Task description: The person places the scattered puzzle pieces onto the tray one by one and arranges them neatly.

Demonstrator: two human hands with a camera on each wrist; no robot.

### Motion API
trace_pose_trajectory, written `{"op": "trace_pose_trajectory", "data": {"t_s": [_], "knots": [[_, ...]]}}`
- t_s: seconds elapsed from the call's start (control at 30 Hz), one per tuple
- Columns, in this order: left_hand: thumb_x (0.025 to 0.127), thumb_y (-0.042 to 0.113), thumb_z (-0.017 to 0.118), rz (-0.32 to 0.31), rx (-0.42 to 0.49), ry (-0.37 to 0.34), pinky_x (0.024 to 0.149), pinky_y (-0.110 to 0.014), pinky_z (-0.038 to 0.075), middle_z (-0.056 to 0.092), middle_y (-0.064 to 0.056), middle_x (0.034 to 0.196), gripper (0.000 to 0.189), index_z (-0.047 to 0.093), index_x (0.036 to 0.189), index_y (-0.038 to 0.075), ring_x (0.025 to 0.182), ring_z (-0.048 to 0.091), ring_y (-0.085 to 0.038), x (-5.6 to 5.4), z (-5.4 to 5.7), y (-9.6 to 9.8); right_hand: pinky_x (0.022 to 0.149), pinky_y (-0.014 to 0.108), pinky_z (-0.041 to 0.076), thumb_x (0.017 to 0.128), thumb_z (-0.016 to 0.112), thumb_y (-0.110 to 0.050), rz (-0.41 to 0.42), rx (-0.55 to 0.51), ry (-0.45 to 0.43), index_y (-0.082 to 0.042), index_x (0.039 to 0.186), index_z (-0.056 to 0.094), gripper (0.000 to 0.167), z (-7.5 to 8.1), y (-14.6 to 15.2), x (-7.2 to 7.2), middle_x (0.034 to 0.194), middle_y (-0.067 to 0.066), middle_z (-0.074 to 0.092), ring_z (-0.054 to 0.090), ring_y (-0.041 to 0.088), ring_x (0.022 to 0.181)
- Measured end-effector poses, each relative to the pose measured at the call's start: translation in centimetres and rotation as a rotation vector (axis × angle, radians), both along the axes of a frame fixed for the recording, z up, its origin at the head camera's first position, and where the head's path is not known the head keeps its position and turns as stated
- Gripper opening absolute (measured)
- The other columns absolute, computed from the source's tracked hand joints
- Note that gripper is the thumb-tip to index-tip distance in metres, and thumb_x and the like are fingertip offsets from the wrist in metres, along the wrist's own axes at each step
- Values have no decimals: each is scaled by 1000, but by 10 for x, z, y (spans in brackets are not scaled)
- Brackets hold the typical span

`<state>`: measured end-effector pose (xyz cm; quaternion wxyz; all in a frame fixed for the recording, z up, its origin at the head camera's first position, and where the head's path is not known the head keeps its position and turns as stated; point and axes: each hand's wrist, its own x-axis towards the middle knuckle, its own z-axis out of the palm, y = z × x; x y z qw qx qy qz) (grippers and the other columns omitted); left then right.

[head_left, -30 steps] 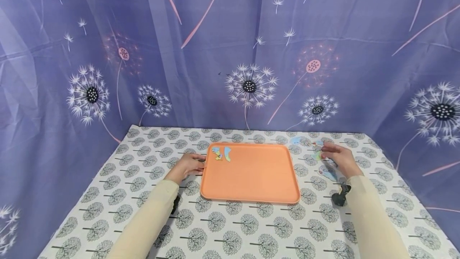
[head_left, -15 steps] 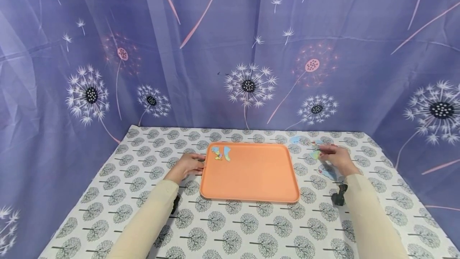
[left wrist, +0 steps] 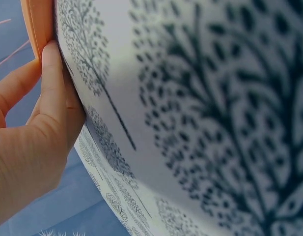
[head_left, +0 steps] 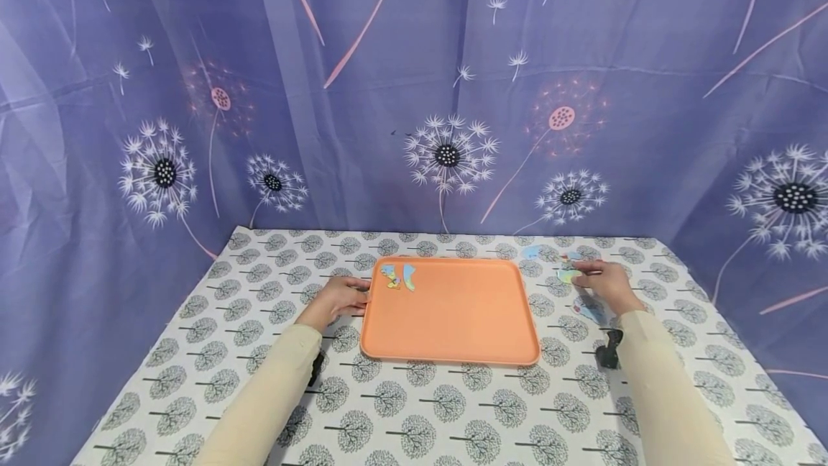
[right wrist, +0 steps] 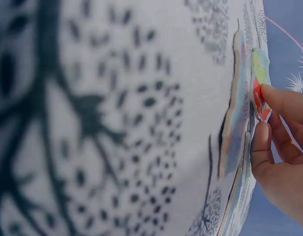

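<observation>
My left hand [head_left: 338, 299] holds the left rim of an orange tray [head_left: 453, 322]; in the left wrist view, thumb and finger meet at the tray's edge [left wrist: 41, 24]. Two small colourful puzzle pieces lie in the tray's far left corner, one a curved blue-green piece [head_left: 409, 277], the other blue and yellow [head_left: 390, 275]. Right of the tray, my right hand [head_left: 606, 285] pinches a green, yellow and red puzzle piece [right wrist: 259, 81] between thumb and fingers, low over the cloth. Nearer me lies a blue piece [head_left: 589, 310], partly behind the hand.
More flat pieces lie at the back right: a light blue piece [head_left: 532, 252] and a smaller one [head_left: 571, 257] by my fingertips. A white cloth [head_left: 414, 408] printed with trees covers the table. A purple dandelion curtain [head_left: 362, 128] hangs behind and at both sides.
My right hand has shifted slightly left and down onto the green piece, which its fingers now pinch. The left hand and the tray stay nearly still.
</observation>
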<state>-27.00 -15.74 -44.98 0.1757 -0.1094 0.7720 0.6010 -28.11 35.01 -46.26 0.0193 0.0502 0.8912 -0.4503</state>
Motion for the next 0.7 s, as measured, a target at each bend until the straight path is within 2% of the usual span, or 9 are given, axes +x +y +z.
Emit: {"op": "trace_pose_trajectory", "data": {"t_s": [0.1,0.17,0.2,0.33,0.47,0.57,0.63,0.7], "knots": [[87,-6,66,0,4,-1,68,-28,62,69,-19,87,41,58,127,-5,65,68,-16,0,-1,0,82,36,57,94,60,-12,-12,0,-1,6,133,52,43,2,0,-1,122,26,59,65,19,91],[87,-6,65,-1,4,-5,68,-28,62,69,-19,88,41,58,127,-5,65,68,-16,0,-1,0,70,26,56,95,59,-12,-19,8,2,5,131,54,41,3,1,-2,114,23,64,64,8,81],[87,-5,65,-1,5,-8,68,-28,62,69,-20,89,41,58,128,-4,66,68,-17,0,-1,0,66,22,55,95,59,-12,-20,1,4,6,131,54,40,4,1,-2,111,21,66,64,7,79],[87,-5,65,-3,3,-18,69,-28,62,68,-19,89,42,57,128,-5,66,67,-16,-1,0,-1,65,25,57,96,59,-14,-29,-16,16,5,130,55,40,5,1,-3,110,21,67,65,10,79],[87,-5,66,6,6,-26,68,-28,62,68,-18,87,42,57,128,-4,65,67,-15,-2,-1,-1,81,35,58,98,58,-22,-29,-46,2,1,134,53,44,8,-3,-2,125,24,58,64,21,94],[86,-5,66,12,12,-31,68,-27,62,68,-17,86,42,58,128,-3,64,67,-15,-3,-1,-1,96,47,52,98,57,-28,-17,-92,-27,-4,139,49,48,11,-7,0,138,24,48,59,28,108],[86,-5,66,11,16,-33,68,-27,62,68,-17,86,42,57,128,-4,64,66,-15,-4,-2,-1,101,50,48,98,57,-30,-15,-121,-46,-6,141,48,49,13,-9,0,142,23,44,58,27,111],[86,-5,66,13,19,-36,68,-27,62,68,-17,85,43,57,128,-4,64,66,-15,-4,-3,-1,102,49,47,98,57,-30,-7,-158,-47,-5,142,46,51,14,-12,1,142,24,43,61,21,107]]}}
